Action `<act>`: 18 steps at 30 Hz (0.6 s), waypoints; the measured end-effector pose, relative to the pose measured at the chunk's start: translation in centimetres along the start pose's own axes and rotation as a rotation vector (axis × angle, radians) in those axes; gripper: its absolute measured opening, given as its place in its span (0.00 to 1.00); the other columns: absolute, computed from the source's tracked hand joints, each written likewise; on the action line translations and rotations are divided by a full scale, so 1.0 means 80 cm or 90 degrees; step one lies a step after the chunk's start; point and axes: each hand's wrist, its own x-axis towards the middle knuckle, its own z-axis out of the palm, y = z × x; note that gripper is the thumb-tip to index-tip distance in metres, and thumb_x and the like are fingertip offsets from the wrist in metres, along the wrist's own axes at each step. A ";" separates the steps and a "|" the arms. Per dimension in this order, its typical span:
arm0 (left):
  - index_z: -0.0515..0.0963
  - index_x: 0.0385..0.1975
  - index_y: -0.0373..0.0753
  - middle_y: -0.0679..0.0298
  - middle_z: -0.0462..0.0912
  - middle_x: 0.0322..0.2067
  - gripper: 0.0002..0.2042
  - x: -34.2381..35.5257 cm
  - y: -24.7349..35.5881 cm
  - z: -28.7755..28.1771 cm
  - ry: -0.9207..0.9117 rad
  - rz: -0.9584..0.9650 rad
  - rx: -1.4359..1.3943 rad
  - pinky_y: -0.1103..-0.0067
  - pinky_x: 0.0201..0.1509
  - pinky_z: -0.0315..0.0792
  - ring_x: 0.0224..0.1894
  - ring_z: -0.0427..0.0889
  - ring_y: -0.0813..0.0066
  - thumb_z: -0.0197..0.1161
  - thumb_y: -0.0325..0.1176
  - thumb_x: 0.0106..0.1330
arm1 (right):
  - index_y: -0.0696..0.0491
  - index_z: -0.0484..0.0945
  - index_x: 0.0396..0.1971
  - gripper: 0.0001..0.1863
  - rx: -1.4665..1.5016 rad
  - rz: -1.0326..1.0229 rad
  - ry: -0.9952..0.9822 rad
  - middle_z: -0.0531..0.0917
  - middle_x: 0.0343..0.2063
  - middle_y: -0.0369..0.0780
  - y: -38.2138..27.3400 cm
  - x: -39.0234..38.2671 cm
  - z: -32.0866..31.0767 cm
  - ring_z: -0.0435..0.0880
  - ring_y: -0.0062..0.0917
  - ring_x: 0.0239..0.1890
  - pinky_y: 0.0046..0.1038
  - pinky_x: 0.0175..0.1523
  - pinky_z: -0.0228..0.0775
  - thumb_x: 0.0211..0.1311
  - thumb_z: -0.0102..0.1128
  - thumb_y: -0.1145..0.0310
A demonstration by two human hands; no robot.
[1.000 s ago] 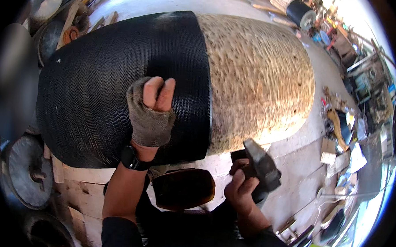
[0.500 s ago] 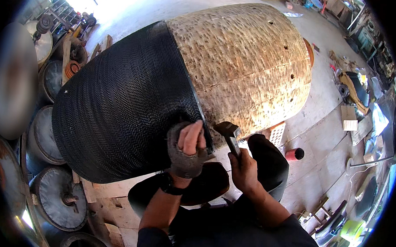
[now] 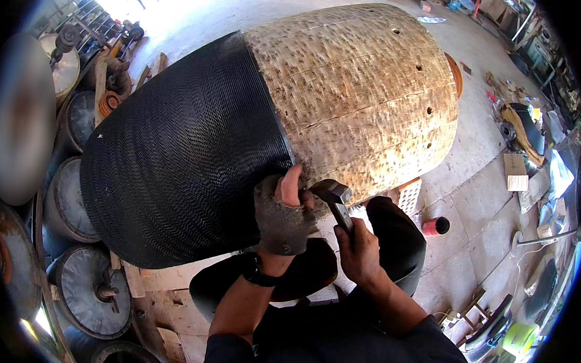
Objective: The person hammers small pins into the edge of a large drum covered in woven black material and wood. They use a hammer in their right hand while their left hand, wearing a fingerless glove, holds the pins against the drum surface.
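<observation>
A huge wooden drum-shaped form (image 3: 365, 94) lies on its side, its left half covered by a black woven band (image 3: 181, 157). My left hand (image 3: 283, 210), in a grey fingerless glove with a black watch at the wrist, presses against the drum's lower side at the black band's edge, fingers curled; what it pinches is hidden. My right hand (image 3: 360, 249) grips the handle of a dark hammer (image 3: 334, 196), whose head sits right by my left fingers against the wood.
Round metal discs and wheels (image 3: 85, 289) are stacked at the left. A red cylinder (image 3: 435, 225) and a perforated brick (image 3: 409, 194) lie on the concrete floor under the drum. Tools, boards and clutter (image 3: 524, 166) fill the right side.
My left hand slid from the middle of the black band to its edge by the bare wood. The hammer came up from low at the right to beside my left fingers.
</observation>
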 end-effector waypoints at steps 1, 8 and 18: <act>0.67 0.61 0.35 0.56 0.80 0.37 0.29 0.003 -0.001 0.007 0.020 0.015 0.047 0.61 0.52 0.68 0.39 0.80 0.61 0.65 0.24 0.57 | 0.61 0.72 0.42 0.12 0.002 -0.011 0.006 0.81 0.25 0.56 -0.001 -0.001 0.000 0.82 0.53 0.26 0.43 0.30 0.72 0.68 0.60 0.69; 0.66 0.61 0.32 0.55 0.79 0.35 0.30 0.009 0.003 0.012 0.071 0.049 0.074 0.61 0.48 0.68 0.35 0.78 0.59 0.65 0.27 0.57 | 0.61 0.72 0.44 0.13 -0.078 -0.055 -0.004 0.81 0.26 0.56 -0.009 0.009 -0.002 0.83 0.54 0.29 0.45 0.33 0.74 0.67 0.59 0.68; 0.63 0.64 0.29 0.53 0.80 0.40 0.33 0.004 0.002 0.017 0.085 -0.007 0.083 0.59 0.53 0.67 0.46 0.77 0.54 0.66 0.30 0.58 | 0.61 0.72 0.40 0.07 -0.074 -0.077 0.038 0.78 0.21 0.48 -0.009 0.016 -0.001 0.81 0.43 0.23 0.37 0.29 0.71 0.68 0.54 0.72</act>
